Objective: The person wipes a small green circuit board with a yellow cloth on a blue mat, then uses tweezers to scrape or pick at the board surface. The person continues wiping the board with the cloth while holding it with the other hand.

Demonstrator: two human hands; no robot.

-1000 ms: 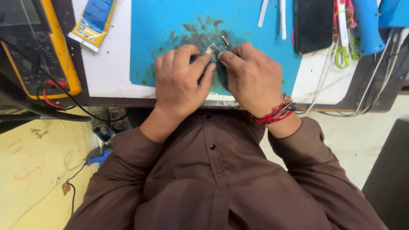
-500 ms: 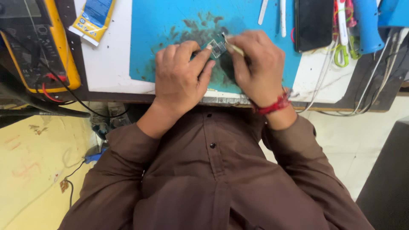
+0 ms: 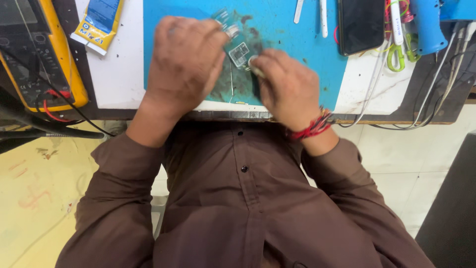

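Two hands over a blue work mat close to the bench edge, steadied for fine work. Left hand closed around a small circuit board, fingertips pinching its upper end, tilted above the mat. Right hand curled shut just below it, a thin tool tip barely visible; black phone well right.

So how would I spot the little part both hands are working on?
Find the blue work mat on the white bench. Near its front edge, between the left hand and right hand, sits a small circuit board. Unlike the dark phone and the pale tools lying apart, it is greenish with shiny metal parts.
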